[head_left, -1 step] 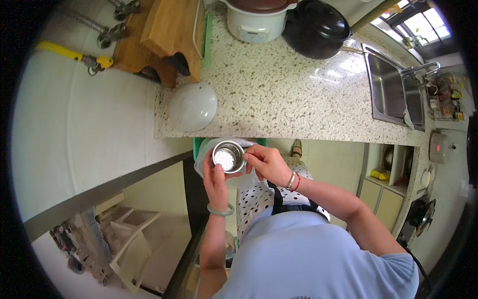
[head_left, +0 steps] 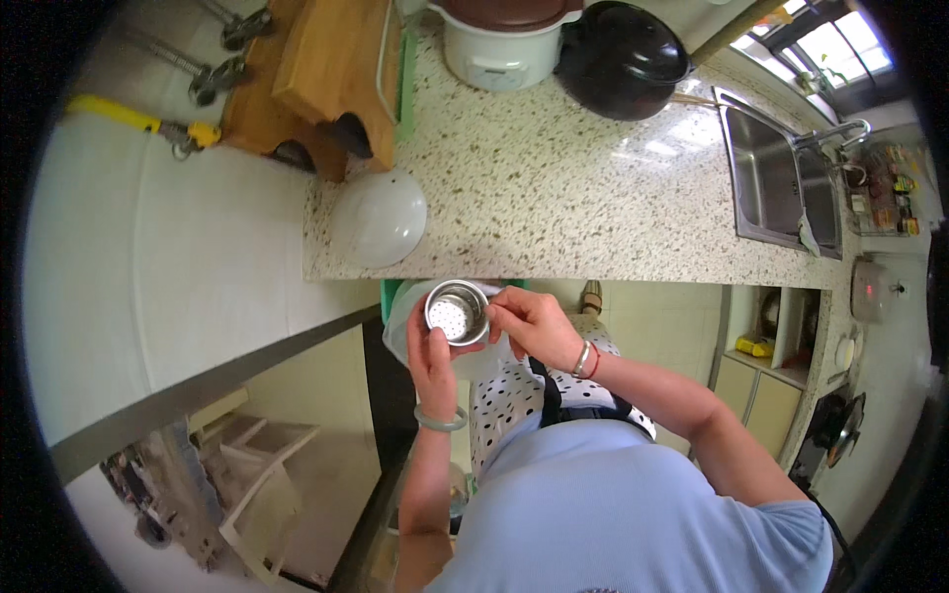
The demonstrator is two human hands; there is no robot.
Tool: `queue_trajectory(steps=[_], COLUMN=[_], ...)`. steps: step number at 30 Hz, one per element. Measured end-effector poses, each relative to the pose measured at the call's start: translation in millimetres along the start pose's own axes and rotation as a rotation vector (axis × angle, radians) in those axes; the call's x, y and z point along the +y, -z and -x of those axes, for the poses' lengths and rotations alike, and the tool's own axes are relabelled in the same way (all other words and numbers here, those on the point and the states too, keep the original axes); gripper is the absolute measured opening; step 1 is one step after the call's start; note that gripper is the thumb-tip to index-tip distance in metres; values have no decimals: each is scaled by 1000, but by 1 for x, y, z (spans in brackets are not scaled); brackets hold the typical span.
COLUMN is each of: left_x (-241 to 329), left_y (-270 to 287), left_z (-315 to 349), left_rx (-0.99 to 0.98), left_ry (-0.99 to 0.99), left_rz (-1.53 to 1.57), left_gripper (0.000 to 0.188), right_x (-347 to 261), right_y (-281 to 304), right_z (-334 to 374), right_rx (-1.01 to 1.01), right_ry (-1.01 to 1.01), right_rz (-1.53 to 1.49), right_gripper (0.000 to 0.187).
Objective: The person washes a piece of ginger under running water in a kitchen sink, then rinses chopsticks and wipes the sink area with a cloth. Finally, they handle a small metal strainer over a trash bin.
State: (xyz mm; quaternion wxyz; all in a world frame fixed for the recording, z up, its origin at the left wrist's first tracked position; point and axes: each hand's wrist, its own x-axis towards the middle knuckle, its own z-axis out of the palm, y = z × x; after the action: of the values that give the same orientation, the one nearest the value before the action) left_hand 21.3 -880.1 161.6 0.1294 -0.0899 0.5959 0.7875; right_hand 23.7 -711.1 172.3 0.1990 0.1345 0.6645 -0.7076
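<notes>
A small stainless steel strainer cup (head_left: 455, 314) with a hole-dotted bottom is tilted so that I look into its open top. My left hand (head_left: 431, 354) wraps round its left and lower side, thumb at the near rim. At the right side of the rim, my right hand (head_left: 535, 324) pinches with thumb and bent fingers; whether it grips the rim or a small part there is hidden. No contents are plain inside the cup. Beneath it is a green bin (head_left: 388, 294) lined with a whitish plastic bag (head_left: 397, 331), partly covered by my hands.
The speckled counter (head_left: 563, 188) edge lies just beyond my hands. On it are a white lid-like dome (head_left: 381, 219), wooden boards (head_left: 331, 84), a white cooker (head_left: 497, 54) and a black pot (head_left: 625, 61). At right is a steel sink (head_left: 766, 168); below it, a cabinet (head_left: 756, 385).
The whole view has shifted very slightly, with the counter edge a little lower. Both hands keep the same hold on the strainer cup.
</notes>
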Motion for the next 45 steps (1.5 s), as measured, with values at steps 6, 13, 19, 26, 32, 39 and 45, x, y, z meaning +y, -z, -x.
queue_trajectory(steps=[6, 13, 19, 26, 32, 39, 45], left_x=[-21, -106, -226, -339, -368, -354, -324], left_y=[-138, -361, -543, -644, -656, -653, -653], left_z=[-32, -81, -116, -130, -146, -153, -151], left_rx=[-391, -575, -626, -501, -380, -319, -346], left_ry=[-40, -83, -20, 671, 797, 778, 765], left_rz=[-202, -353, -254, -57, -44, 40, 72], left_gripper=[48, 46, 52, 69, 68, 66, 62], right_x=[-11, 19, 82, 209, 268, 285, 296], right_y=[147, 357, 551, 725, 773, 775, 789], right_z=[43, 68, 58, 5, -59, -72, -63], right_rx=[174, 554, 815, 978, 954, 835, 869], right_ry=[-77, 5, 51, -353, -656, -753, -653], right_rz=[-221, -384, -350, -370, -155, 250, 244], right_gripper=[15, 15, 15, 12, 16, 28, 31])
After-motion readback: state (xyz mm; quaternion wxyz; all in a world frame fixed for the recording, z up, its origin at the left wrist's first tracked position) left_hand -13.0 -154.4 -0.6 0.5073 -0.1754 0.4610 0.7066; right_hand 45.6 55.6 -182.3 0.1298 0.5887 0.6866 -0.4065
